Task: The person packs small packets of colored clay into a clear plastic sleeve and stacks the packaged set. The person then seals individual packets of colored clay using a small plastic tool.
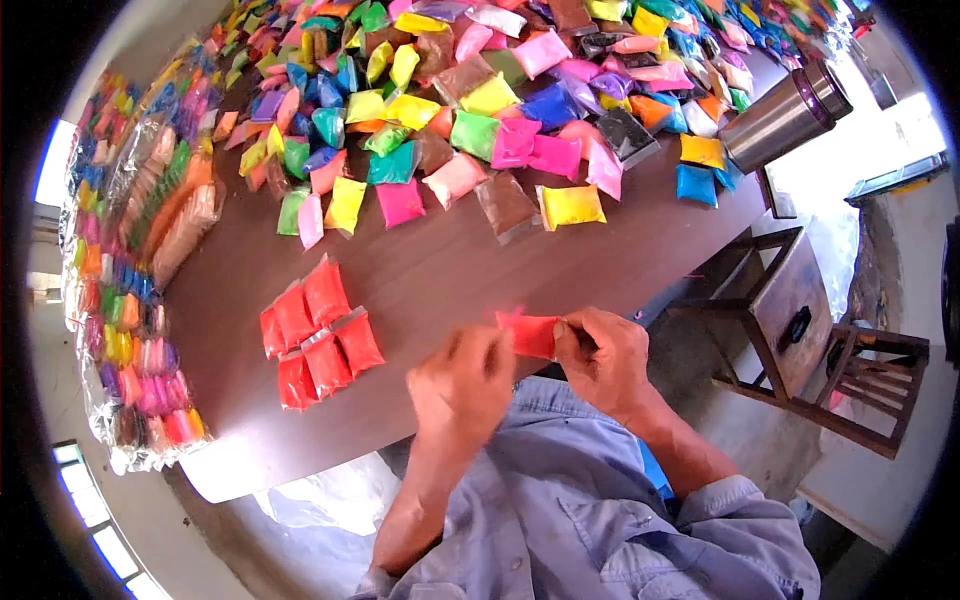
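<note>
A small red packet [534, 337] is held just above the table's near edge, in front of my body. My right hand [606, 362] pinches its right end between thumb and curled fingers. At its left end, my left hand [463, 380] is closed, fingers curled against the packet; this hand is slightly blurred and its fingertips are partly hidden. To the left on the table, several similar red packets [323, 362] in clear film lie close together in two rows.
A large heap of coloured packets [480, 95] covers the far side of the brown table [420, 260]. Bundled packets in clear plastic [140, 340] line the left edge. A steel flask [785, 118] lies tilted at the far right. Beside the table stands a wooden stool [790, 315].
</note>
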